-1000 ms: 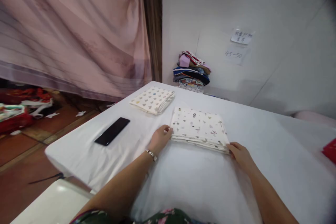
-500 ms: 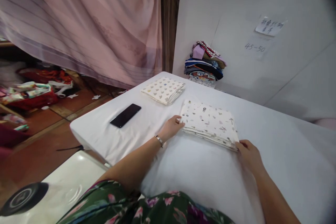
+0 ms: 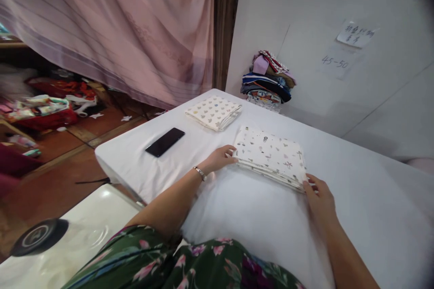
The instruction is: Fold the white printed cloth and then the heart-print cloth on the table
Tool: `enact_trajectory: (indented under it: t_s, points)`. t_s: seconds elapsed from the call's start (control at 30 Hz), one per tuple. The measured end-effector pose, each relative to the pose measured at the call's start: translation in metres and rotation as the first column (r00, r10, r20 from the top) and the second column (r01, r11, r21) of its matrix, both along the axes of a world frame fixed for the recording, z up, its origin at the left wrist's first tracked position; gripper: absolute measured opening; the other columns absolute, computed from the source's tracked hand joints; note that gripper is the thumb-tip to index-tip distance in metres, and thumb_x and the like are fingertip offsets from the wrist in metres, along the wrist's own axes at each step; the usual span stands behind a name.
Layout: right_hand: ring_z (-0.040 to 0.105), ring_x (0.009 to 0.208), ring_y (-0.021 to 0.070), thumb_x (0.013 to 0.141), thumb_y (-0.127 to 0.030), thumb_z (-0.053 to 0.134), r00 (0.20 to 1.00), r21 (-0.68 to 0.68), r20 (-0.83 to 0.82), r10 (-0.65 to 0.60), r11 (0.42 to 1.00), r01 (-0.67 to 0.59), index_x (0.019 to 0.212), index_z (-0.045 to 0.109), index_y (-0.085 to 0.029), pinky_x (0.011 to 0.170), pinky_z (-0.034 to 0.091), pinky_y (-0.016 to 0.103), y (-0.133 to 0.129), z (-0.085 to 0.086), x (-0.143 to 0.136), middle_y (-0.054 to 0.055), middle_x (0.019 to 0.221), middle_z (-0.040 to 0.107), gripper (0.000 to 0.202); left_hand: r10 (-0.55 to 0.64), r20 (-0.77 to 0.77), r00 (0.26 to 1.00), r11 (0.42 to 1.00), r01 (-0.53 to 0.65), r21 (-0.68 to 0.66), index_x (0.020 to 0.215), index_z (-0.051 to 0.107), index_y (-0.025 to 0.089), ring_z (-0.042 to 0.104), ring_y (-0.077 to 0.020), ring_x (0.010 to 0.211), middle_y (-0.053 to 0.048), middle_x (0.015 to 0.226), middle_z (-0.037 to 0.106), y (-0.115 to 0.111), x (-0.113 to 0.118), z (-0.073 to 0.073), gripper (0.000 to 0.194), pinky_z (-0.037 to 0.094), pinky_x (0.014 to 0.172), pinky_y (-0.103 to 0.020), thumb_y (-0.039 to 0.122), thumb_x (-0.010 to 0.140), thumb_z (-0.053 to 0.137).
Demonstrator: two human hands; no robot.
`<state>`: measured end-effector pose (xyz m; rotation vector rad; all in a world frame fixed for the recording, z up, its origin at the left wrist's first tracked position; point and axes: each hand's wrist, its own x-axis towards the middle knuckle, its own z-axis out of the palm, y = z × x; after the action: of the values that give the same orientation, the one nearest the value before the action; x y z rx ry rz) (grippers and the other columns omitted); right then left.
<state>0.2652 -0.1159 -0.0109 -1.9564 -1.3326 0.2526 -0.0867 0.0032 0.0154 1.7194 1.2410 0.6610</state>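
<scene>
A folded white cloth (image 3: pixel 269 151) with a small scattered print lies flat on the white table in front of me. Its stacked layers show along the near edge. At its near left corner, my left hand (image 3: pixel 220 158) grips the edge between thumb and fingers. My right hand (image 3: pixel 319 194) holds the near right corner in the same way, its fingertips partly hidden by the cloth and each other. Beyond and to the left rests a second folded cloth (image 3: pixel 214 112) with a bear-like print, touched by neither hand.
A black phone (image 3: pixel 165 142) lies on the white table (image 3: pixel 359 189) at left. Behind the table, a pile of folded clothes (image 3: pixel 267 82) stands against the wall. A pink curtain (image 3: pixel 152 31) hangs at the back left. A white stool-like surface (image 3: pixel 98 210) is at lower left.
The view has shifted slightly. Both hands stay at the near corners of the folded cloth, with the fingers slightly readjusted. The cloth keeps its place on the table.
</scene>
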Motion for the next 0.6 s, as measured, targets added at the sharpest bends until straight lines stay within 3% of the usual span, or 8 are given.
enact_trajectory:
  t_s: [0.13,0.33,0.6]
  points:
    - [0.055,0.075,0.0164,0.081,-0.045,0.045,0.992,0.052,0.121,0.044,0.997,-0.051,0.108,0.063,-0.02,0.066,0.045,0.029,-0.001,0.0,-0.001,0.007,0.102,0.056,0.041,-0.028,-0.094,0.995,0.997,0.035,0.066,0.104,0.059,0.024,0.057,-0.0116,0.071,0.001,0.087,0.062,-0.005,-0.003,0.006,0.038,0.043,0.065,-0.022,0.033,0.068,0.063]
    - [0.056,0.078,0.0163,0.083,-0.047,0.044,0.985,0.048,0.137,0.104,0.993,-0.111,0.103,0.066,-0.021,0.068,0.046,0.029,-0.002,-0.004,0.005,0.006,0.103,0.057,0.04,0.013,-0.164,0.986,0.984,0.016,0.177,0.096,0.057,0.023,0.059,-0.0137,0.069,0.002,0.08,0.064,-0.011,0.002,0.008,0.025,0.042,0.064,-0.023,0.029,0.072,0.057]
    - [0.055,0.071,0.0141,0.079,-0.05,0.05,0.982,-0.045,0.081,0.173,0.984,-0.17,0.112,0.062,-0.023,0.062,0.047,0.028,-0.007,-0.002,0.008,0.006,0.109,0.055,0.045,0.055,-0.25,0.967,0.959,0.019,0.283,0.107,0.056,0.025,0.059,-0.0146,0.076,0.0,0.095,0.065,-0.016,0.008,0.004,0.033,0.043,0.07,-0.025,0.026,0.075,0.052]
